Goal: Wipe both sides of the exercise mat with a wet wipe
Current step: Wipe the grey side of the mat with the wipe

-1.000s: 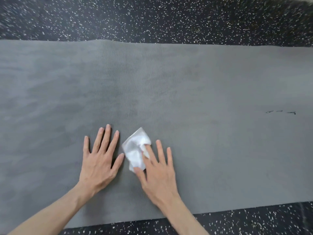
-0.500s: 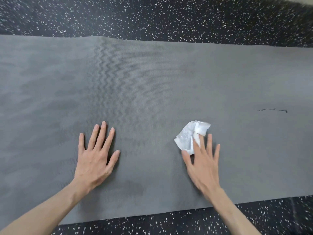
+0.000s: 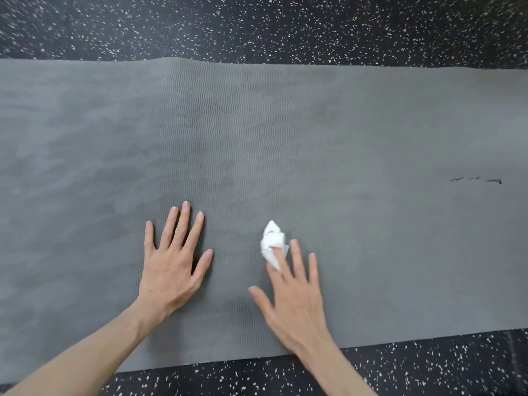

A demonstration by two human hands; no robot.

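left hand [image 3: 171, 267]: my fingers straight, spread, flat on grey mat [image 3: 371, 132]
right hand [image 3: 294, 298]: my straight fingers press crumpled wet wipe [image 3: 271, 241] to mat

Exercise mat [image 3: 314, 132]: spans the frame's full width across its middle, lying on the floor [image 3: 257, 27], which shows above and below it.
Left hand [image 3: 171, 270]: lower centre-left, flat on the mat.
Right hand [image 3: 294, 298]: lower centre, right of the left hand, apart from it.
Wet wipe [image 3: 273, 242]: on the mat under the right hand's fingertips, right of the left hand.
Small marks [image 3: 475, 180]: on the mat, far right, mid-height.
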